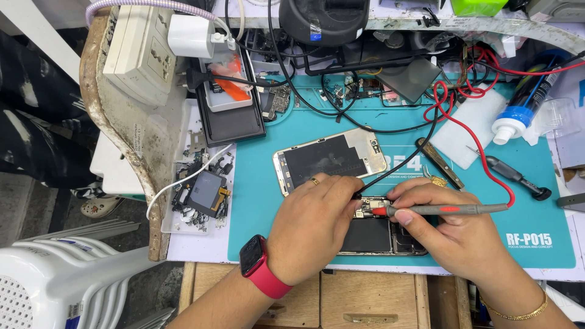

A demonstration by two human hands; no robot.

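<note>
Right hand [448,234]: pinches red probe [451,209], tip on opened phone [381,228] at teal mat's [256,201] near edge. Left hand [314,228]: curled on black probe [365,189]. Advisable: brace wrists, light contact, tips apart.

A worn workbench [122,140] with wooden drawers [365,301] stands over grey floor [36,201], stacked white plastic chairs [67,274] beside it.

On your left wrist the smartwatch screen [251,255] is a dark, rounded rectangle in a red case. At the worktop's far right lies a bottle [529,96] with a dark label crossed by blue stripes, white lettering printed on the teal mat [548,183] below.
</note>
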